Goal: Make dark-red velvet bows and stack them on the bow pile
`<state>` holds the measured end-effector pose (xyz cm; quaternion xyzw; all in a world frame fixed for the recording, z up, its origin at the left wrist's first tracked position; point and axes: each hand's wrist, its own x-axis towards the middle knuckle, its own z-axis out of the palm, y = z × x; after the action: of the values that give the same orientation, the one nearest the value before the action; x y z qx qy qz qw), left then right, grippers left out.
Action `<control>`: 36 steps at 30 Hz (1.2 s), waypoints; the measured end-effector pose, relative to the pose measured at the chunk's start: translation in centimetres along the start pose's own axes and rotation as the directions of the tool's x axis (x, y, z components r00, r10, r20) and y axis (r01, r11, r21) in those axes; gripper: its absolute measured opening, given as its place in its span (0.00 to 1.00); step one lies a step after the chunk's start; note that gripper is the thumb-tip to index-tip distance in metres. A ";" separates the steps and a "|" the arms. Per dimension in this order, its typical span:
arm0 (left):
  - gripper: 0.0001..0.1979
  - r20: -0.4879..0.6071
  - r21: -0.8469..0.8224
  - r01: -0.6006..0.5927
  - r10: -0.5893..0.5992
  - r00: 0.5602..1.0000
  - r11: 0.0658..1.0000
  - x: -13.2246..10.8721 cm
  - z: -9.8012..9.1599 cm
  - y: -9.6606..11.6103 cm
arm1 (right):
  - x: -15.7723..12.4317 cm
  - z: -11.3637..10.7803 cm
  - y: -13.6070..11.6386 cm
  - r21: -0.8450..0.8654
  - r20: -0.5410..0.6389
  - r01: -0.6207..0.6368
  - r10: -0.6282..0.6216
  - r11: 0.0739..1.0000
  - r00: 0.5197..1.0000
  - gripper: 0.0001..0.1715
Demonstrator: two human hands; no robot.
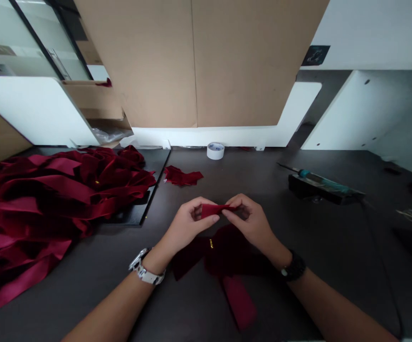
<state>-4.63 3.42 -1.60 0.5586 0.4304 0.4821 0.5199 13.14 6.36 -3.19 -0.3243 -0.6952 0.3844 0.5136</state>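
left hand (186, 223), right hand (250, 223), pinching folded velvet ribbon (216, 209)

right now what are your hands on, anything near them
Left hand and right hand pinching burgundy ribbon strip. Burgundy velvet piece lying just below the hands. Large red ribbon pile off to the left, apart from the hands.

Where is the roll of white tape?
In the head view, the roll of white tape sits at the far edge of the dark table, just right of the small pile of red ribbon.
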 end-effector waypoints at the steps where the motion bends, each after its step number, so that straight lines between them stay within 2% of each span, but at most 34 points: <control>1: 0.12 -0.009 0.007 -0.004 0.004 1.000 1.000 0.0 0.0 -0.1 | 0.0 0.0 0.0 0.036 -0.003 -0.010 0.010 0.999 1.000 0.10; 4: 0.11 -0.032 0.020 -0.021 0.021 0.999 1.000 -0.1 0.2 -0.2 | 0.0 0.2 0.1 0.131 0.025 -0.064 0.061 0.989 0.998 0.08; 8: 0.13 -0.057 0.014 -0.036 0.037 0.998 0.999 -0.2 0.5 -0.5 | 0.0 0.3 0.5 0.168 0.063 -0.179 0.171 0.969 0.983 0.12; 12: 0.11 -0.060 0.084 0.000 0.005 0.998 0.996 -0.3 0.6 -0.6 | -0.1 0.3 0.7 0.148 -0.005 -0.163 0.165 0.975 0.986 0.13; 16: 0.10 -0.066 0.078 -0.014 0.019 0.998 0.997 -0.4 0.7 -0.6 | 0.0 0.2 0.4 0.167 0.000 -0.149 0.151 0.975 0.989 0.10; 23: 0.12 -0.118 0.089 -0.051 0.062 0.991 0.995 -0.3 0.6 -0.8 | 0.2 0.2 0.1 0.171 0.056 -0.281 0.275 0.944 0.960 0.16; 28: 0.12 -0.091 0.100 -0.042 0.051 0.994 0.994 -0.3 0.7 -0.8 | 0.1 0.3 0.1 0.253 0.067 -0.264 0.255 0.931 0.965 0.16; 31: 0.14 -0.079 0.130 -0.034 0.044 0.996 0.991 -0.4 0.7 -0.8 | 0.1 0.3 0.1 0.242 0.065 -0.257 0.248 0.936 0.966 0.17; 36: 0.11 -0.096 0.076 -0.026 0.033 0.995 0.997 -0.2 0.8 -0.9 | 0.0 0.4 -0.1 0.215 0.039 -0.230 0.227 0.949 0.973 0.19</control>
<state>-3.90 3.19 -2.48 0.5598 0.4648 0.5000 0.4698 12.74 6.24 -3.20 -0.3416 -0.6100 0.5176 0.4933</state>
